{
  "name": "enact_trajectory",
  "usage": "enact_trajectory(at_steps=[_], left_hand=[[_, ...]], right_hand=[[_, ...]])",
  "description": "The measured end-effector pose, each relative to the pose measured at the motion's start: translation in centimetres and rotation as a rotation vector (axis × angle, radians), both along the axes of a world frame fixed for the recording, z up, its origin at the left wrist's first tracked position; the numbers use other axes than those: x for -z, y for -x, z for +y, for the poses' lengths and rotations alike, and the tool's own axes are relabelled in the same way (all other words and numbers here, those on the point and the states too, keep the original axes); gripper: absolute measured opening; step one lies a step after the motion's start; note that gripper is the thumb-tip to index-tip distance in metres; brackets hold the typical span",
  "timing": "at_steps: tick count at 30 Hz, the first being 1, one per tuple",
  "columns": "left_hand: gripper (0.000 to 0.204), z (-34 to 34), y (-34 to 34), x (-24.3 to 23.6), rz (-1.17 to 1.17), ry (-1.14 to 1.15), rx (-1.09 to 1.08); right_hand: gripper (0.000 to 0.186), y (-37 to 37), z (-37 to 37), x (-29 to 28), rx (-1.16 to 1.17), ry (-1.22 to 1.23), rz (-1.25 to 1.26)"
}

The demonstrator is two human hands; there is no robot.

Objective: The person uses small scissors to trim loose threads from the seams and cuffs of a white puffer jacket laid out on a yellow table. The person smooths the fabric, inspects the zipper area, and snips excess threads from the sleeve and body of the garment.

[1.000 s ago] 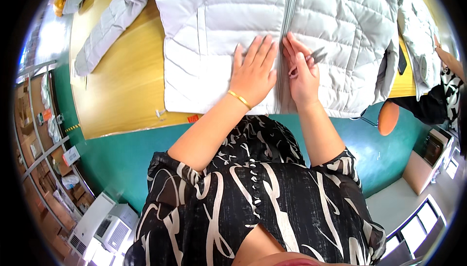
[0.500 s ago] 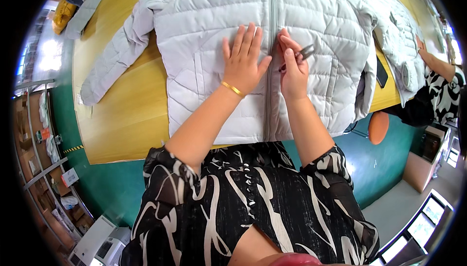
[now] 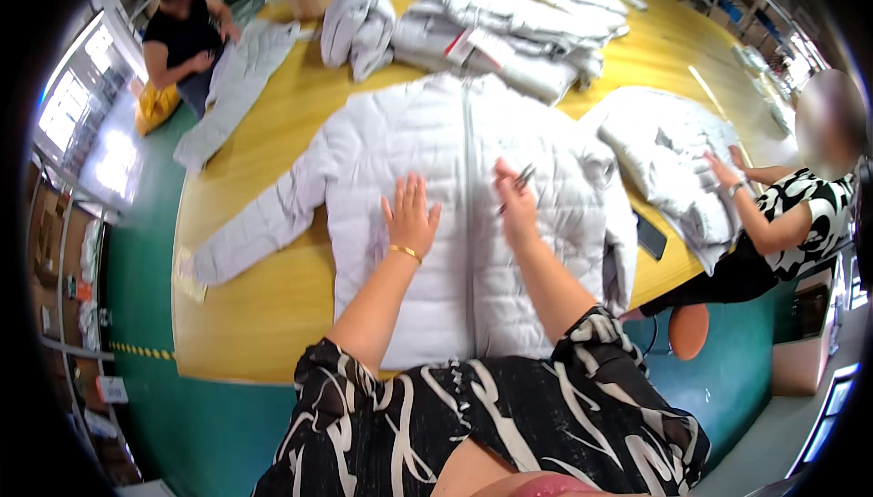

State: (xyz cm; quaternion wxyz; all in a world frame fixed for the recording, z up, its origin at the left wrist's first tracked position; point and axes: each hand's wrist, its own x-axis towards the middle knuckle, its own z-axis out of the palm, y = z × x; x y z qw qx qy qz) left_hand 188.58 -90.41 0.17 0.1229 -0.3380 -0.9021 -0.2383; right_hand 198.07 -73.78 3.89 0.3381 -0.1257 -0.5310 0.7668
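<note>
A white quilted jacket (image 3: 391, 147) lies flat, front up and zipped, on the yellow table (image 3: 264, 306). My left hand (image 3: 411, 215) rests palm down with fingers spread on the jacket's left front panel, a gold bangle at the wrist. My right hand (image 3: 516, 203) sits just right of the zipper line and holds a small dark metal tool (image 3: 519, 183), like thread snips, pointing up and right.
A stack of folded white jackets (image 3: 496, 38) fills the far side of the table. A person at the right handles another white jacket (image 3: 668, 156). A second person at the far left bends over a jacket (image 3: 238, 79). A dark phone (image 3: 650, 236) lies near the right edge.
The view has tilted up, so the whole jacket and the far table show. Both hands have slid up the jacket's front, from near the hem toward the chest.
</note>
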Motion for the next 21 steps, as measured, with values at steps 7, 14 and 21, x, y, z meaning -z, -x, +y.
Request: enact_trajectory(at_steps=[7,14,21], left_hand=[[0.059,3.9,0.8,-2.6,0.053,0.136,0.081],[0.06,3.3,1.8,-2.5,0.014,0.179,0.05],[0.06,3.3,1.6,-3.0,-0.008,0.132,0.028]], right_hand=[[0.025,2.8,-2.0,0.0,-0.119,0.056,-0.046],[0.026,2.2,0.8,0.5,-0.044,0.127,-0.043],[0.027,2.0,1.1,-0.3,0.042,0.288,-0.003]])
